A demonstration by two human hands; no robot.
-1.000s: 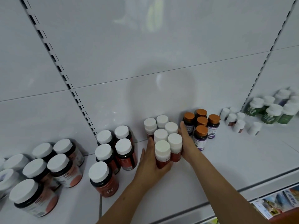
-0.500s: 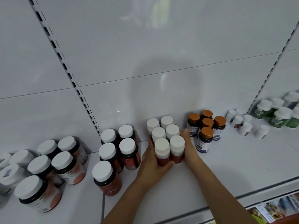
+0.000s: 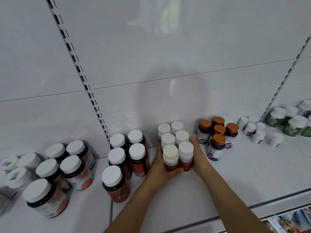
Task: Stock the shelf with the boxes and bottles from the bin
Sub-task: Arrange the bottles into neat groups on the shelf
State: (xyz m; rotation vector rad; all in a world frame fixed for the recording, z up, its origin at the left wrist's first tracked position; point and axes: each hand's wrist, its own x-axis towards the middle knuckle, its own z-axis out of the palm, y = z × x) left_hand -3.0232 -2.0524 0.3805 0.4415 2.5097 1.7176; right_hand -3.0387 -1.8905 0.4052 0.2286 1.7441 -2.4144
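Red bottles with white caps (image 3: 176, 147): six in a two-wide block, standing upright on the white shelf (image 3: 244, 172) close to the back panel, between the dark red-labelled bottles (image 3: 134, 155) on the left and the copper-capped purple bottles (image 3: 217, 137) on the right. Left hand (image 3: 159, 167) cupped against the left flank, thumb wrapped round the base of the front-left bottle; right hand (image 3: 198, 157) flat along the right flank, fingers straight and pressing inward. Left grasping, right merely bracing, nothing lifted.

Judged as a squaring-up step: block being tidied into neat rows. To do well:

- Press evenly from both sides, low on the bottle bodies, not at the caps, to avoid tipping.
- Slide rather than lift; keep bases flat on the shelf.
- Push the block back gently until the rear pair sits near the back panel.
- Mind the right knuckles: copper-capped purple bottles stand just beside that hand and could be knocked.
- Leave a visible gap to each neighbouring group.
- Turn front labels outward before letting go; label text too blurred to read from the head view.
- Release one hand at a time.

Bin not in view.
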